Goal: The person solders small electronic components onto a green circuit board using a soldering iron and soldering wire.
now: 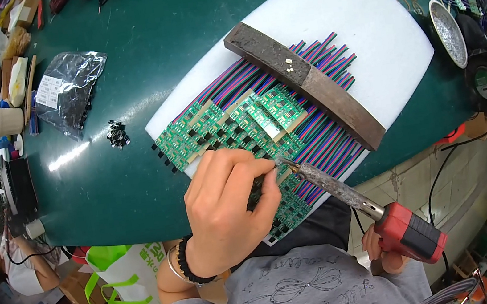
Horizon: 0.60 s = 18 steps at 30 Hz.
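- Gripping the soldering iron (332, 188) by its red handle, the right hand (384, 250) in the head view holds the tip just beside the left fingertips.
- The left hand (228, 194) is closed in a pinch, thumb towards forefinger; I cannot tell what, if anything, sits between them.
- Green circuit boards (177, 142) lie in slanting rows beneath and beside that hand, with coloured wires (324, 147) running off them.
- To solder well here, I would keep the fingertips clear of the hot metal, touch each joint briefly, and avoid bridging neighbouring contacts.
- A dark bar (345, 103) rests across the wires; its weight should help stop them shifting.
- Everything there sits on a white foam sheet (340, 1), itself on a dark green worktop (138, 198).
- Farther left on the worktop are loose black parts (118, 134) and a plastic bag (72, 92).
- Beyond the edge show a tiled floor (456, 178) and a green-and-white carrier bag (128, 280).
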Each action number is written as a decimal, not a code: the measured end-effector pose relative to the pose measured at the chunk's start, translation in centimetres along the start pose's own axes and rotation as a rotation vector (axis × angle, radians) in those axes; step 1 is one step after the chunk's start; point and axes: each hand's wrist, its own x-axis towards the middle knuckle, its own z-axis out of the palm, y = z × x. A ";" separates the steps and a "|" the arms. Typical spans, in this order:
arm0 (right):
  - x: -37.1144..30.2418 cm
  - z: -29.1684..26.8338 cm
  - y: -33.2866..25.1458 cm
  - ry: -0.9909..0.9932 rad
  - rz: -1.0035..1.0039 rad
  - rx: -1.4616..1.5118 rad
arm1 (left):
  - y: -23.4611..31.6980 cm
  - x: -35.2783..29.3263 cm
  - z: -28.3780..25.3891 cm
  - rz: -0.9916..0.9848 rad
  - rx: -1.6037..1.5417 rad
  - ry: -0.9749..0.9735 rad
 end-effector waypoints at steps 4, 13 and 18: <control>0.0 0.1 0.4 0.028 -0.072 0.082 | -0.1 0.1 -0.1 0.006 -0.001 -0.007; -0.1 0.9 2.2 0.105 -0.273 0.324 | 0.0 0.1 -0.1 0.003 0.000 -0.006; -1.1 0.8 2.1 0.237 -0.135 0.134 | -0.1 0.1 -0.1 -0.001 -0.014 -0.003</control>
